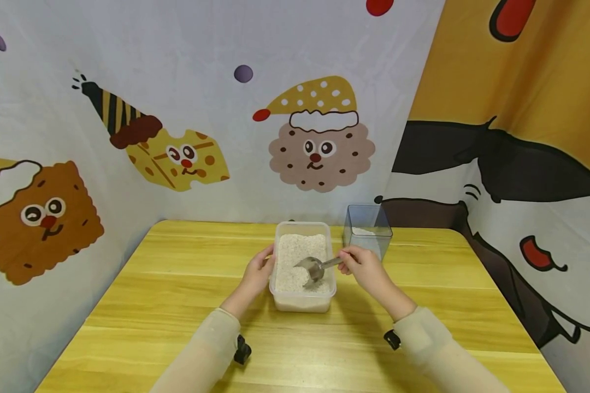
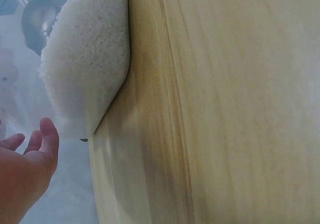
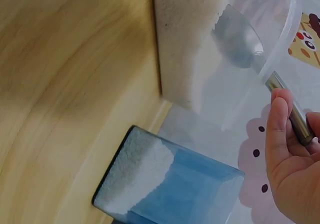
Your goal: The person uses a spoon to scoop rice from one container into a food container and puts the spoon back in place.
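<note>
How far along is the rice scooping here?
Done: the blue container already holds a low layer of rice. In hand: the right hand holds the metal scoop in the rice tub, steadied by the left hand. Left: most of the rice remains in the tub.

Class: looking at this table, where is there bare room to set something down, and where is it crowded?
Free: the table left of the rice tub, and right of the right hand toward the table edge. Crowded: mid-table, where the left hand, tub, scoop and blue container cluster.
</note>
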The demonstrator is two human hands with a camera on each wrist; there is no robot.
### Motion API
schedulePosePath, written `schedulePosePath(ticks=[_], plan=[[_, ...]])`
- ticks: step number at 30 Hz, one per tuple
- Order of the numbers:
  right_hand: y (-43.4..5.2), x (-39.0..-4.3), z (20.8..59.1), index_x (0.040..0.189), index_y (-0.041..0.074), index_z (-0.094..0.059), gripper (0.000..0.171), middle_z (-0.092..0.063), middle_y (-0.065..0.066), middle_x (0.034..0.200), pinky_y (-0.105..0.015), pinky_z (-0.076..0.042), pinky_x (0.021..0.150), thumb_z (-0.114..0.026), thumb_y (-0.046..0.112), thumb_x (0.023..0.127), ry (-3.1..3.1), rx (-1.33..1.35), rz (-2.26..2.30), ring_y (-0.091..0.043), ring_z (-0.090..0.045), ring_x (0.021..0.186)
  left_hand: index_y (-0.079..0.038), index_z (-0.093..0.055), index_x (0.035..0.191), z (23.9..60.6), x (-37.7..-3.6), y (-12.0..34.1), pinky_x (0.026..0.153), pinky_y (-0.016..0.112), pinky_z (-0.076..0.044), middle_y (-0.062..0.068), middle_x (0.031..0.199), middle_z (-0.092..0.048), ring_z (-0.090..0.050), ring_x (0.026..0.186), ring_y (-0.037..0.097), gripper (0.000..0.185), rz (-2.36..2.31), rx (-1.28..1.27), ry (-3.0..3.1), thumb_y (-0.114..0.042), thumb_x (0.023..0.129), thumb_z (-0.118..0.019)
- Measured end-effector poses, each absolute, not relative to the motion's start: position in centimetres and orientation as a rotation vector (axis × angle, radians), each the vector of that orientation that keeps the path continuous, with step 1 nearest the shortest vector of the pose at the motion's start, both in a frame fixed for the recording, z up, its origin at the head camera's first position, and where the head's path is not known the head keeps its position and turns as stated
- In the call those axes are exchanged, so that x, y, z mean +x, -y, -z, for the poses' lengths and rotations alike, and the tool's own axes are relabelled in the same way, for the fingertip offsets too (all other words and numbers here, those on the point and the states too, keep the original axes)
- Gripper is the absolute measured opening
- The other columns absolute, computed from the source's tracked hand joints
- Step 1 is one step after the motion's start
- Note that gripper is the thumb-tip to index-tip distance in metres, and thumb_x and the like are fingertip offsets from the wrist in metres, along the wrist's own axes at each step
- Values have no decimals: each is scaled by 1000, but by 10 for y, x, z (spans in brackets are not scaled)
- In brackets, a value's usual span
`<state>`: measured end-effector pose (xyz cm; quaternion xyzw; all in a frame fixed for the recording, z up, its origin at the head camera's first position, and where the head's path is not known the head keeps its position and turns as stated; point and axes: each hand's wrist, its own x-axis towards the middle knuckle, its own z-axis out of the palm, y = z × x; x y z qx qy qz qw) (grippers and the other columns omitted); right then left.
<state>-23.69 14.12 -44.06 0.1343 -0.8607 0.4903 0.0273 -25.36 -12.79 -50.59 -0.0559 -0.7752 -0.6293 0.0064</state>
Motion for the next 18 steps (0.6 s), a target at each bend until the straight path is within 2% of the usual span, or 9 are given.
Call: schedulePosePath(ticks=[5, 11, 15, 18], plan=[[-137, -240, 445, 96, -8, -66, 23, -67, -20, 76, -29, -57, 59, -54, 12, 97, 2628, 354, -1636, -19, -65, 64, -6, -38, 145, 506, -254, 128, 98, 46, -47, 16, 145, -42, -49, 125, 35, 45, 1976, -152, 2429, -17, 102, -43], [-135, -241, 450, 98, -6, -65, 24, -67, -17, 75, -34, -58, 61, -54, 15, 96, 2651, 347, -1623, -25, -65, 65, -5, -38, 144, 505, -253, 127, 97, 45, -48, 16, 144, -43, -49, 125, 35, 45, 1973, -152, 2432, -18, 102, -44], [-137, -240, 449, 110, -2, -62, 30, -66, -13, 77, -32, -56, 61, -55, 23, 97, 2742, 403, -1459, -28, -64, 69, -6, -39, 144, 505, -253, 128, 96, 45, -49, 15, 144, -44, -50, 124, 34, 45, 1959, -136, 2448, -19, 102, -44], [-143, -239, 448, 121, 5, -58, 43, -66, -8, 80, -28, -52, 62, -50, 40, 97, 2826, 400, -1315, -22, -63, 70, -8, -39, 144, 504, -254, 129, 96, 44, -49, 14, 144, -45, -51, 124, 33, 45, 1950, -120, 2466, -20, 101, -45]])
